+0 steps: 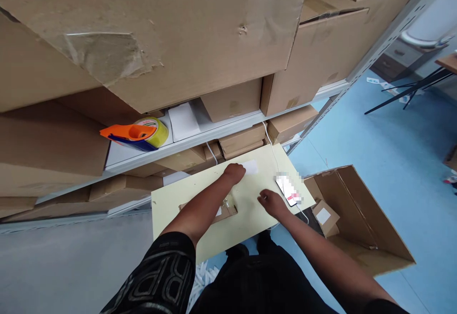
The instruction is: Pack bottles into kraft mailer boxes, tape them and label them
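My left hand (234, 174) is closed at the left end of a white label (251, 167), which its fingers seem to pinch over the pale tabletop (207, 185). Under my left forearm lies a small flat cardboard box (230, 211) with clear tape on it; the arm hides much of it. My right hand (273, 203) is over the table's right part with its fingers curled together, and whatever they hold is too small to make out. Just beyond it a phone (285, 189) with a lit screen rests near the right edge, a white cable by it.
A large open carton (371, 228) on the right has a small labelled box (325, 216) inside. Shelves of cardboard boxes stand ahead, the upper ones close to me. An orange tape dispenser (134, 133) and white papers (183, 121) sit on the shelf. White scraps (203, 280) lie below.
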The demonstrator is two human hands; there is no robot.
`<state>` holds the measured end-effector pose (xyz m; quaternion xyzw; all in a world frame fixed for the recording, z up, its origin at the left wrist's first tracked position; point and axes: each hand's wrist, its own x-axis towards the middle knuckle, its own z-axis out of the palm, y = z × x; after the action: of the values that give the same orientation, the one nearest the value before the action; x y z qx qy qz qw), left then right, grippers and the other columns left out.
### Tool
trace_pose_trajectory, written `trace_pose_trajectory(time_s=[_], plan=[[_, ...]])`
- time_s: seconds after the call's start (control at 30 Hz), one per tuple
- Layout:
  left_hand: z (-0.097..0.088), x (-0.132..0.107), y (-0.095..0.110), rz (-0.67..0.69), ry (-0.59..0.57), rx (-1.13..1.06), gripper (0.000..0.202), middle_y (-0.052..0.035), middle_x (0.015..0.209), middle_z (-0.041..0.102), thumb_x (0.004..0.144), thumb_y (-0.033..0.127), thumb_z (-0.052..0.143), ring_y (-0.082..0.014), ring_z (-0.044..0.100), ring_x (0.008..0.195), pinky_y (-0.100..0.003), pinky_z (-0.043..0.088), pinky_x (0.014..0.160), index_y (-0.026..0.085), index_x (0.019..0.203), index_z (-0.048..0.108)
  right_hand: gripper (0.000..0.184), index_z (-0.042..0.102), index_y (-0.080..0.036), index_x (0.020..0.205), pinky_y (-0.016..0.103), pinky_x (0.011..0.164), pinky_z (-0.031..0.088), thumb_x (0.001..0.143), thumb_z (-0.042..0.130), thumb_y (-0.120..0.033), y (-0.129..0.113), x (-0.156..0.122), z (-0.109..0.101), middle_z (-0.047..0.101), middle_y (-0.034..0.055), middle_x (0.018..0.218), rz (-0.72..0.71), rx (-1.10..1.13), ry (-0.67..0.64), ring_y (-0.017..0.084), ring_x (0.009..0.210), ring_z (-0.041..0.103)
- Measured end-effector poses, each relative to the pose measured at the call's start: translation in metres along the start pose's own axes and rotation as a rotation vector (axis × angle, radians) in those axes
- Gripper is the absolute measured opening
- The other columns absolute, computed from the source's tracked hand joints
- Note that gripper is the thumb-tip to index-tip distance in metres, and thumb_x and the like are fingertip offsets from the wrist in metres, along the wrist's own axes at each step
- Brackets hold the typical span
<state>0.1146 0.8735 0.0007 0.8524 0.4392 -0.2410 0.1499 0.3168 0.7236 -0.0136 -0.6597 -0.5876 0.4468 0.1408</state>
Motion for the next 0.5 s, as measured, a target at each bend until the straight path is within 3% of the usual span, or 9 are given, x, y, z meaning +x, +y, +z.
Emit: trace_pose_trajectory(time_s=[0.17,0.27,0.4,0.5], plan=[[-0.012,-0.009,-0.001,-0.007,0.062,-0.01,0.027,-0.0141,0.116,0.069,0.092,0.014,0.056,-0.0262,0.066,0.108,-0.038,0.054,0.09,0.017,0.116,0.069,0.038,0.062,-0.018,0.129,0.033,0.087,0.048,0.094,0.06,-0.034,-0.036,0.055,-0.013,0.066,0.0126,0.122,-0.094,-0.213,0.193,0.025,0.104,0.064],[-0.021,-0.016,0.006,0.033,0.112,-0.017,0.03,-0.0137,0.118,0.067,0.094,0.01,0.049,-0.0269,0.062,0.114,-0.039,0.051,0.095,0.017,0.118,0.066,0.048,0.057,-0.016,0.136,0.037,0.094,0.047,0.092,0.065,-0.034,-0.05,0.078,-0.015,0.062,0.0145,0.125,-0.173,-0.355,0.217,0.029,0.115,0.058],[-0.029,-0.022,0.017,0.153,0.275,-0.069,0.033,-0.0144,0.116,0.066,0.099,0.01,0.04,-0.0294,0.056,0.119,-0.045,0.045,0.104,0.018,0.118,0.066,0.024,0.067,-0.018,0.114,0.031,0.08,0.045,0.097,0.057,-0.031,-0.057,0.1,-0.016,0.068,0.0117,0.112,-0.133,-0.399,0.146,0.024,0.101,0.062],[-0.027,-0.017,0.02,0.113,0.44,-0.179,0.037,-0.0137,0.132,0.061,0.102,0.016,0.039,-0.0298,0.051,0.128,-0.047,0.038,0.112,0.021,0.131,0.061,0.024,0.069,-0.018,0.095,0.029,0.069,0.04,0.099,0.048,-0.027,-0.054,0.107,-0.021,0.072,0.0101,0.096,0.0,-0.321,0.196,0.021,0.084,0.064]])
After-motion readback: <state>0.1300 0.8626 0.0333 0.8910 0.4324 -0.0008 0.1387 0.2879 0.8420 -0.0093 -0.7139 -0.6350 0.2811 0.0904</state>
